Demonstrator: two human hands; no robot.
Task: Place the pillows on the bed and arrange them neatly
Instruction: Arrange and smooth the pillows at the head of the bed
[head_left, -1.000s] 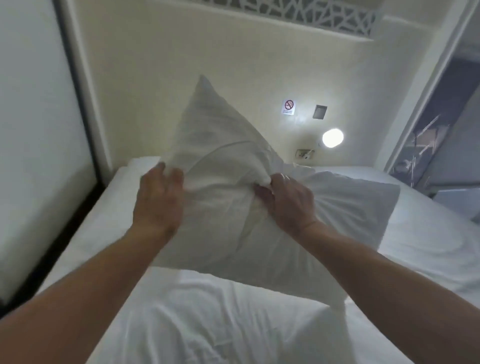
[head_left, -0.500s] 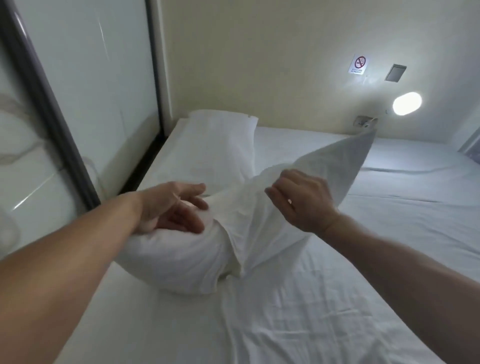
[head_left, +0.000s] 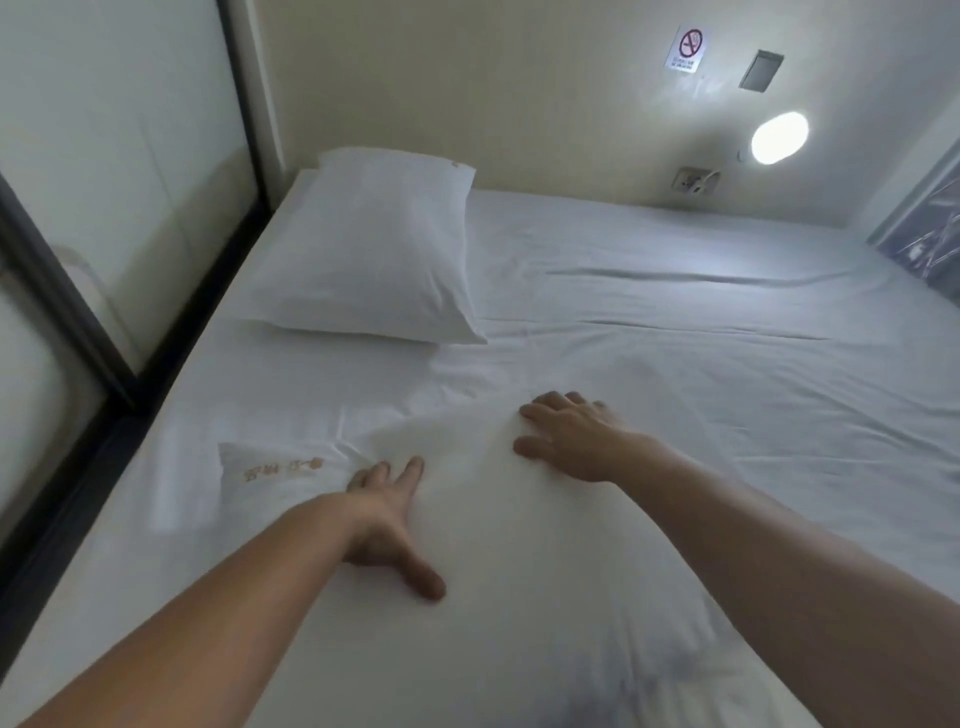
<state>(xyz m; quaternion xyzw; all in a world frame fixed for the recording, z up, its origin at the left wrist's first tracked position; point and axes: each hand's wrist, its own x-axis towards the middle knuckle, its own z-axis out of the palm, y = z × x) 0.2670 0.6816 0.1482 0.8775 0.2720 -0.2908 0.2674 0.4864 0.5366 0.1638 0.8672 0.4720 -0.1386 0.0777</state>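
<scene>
A white pillow (head_left: 374, 249) lies flat at the bed's far left corner, against the wall. A second white pillow (head_left: 493, 525) lies on the white sheet of the bed (head_left: 701, 374) close in front of me; gold embroidery shows on its left corner. My left hand (head_left: 387, 525) rests flat on the pillow's left part, fingers spread. My right hand (head_left: 571, 436) lies palm down on its far right edge, fingers apart. Neither hand grips the fabric. The near end of this pillow blurs into the sheet.
A glass partition with a dark frame (head_left: 67, 312) runs along the bed's left side. On the back wall are a lit round lamp (head_left: 779, 137), a socket (head_left: 693, 179), a no-smoking sign (head_left: 688, 48) and a grey plate (head_left: 761, 70). A dark panel (head_left: 930, 234) stands at far right.
The pillow I held up in both hands has come down onto the bed in front of me. Both hands have let go of the fabric and now lie flat on it.
</scene>
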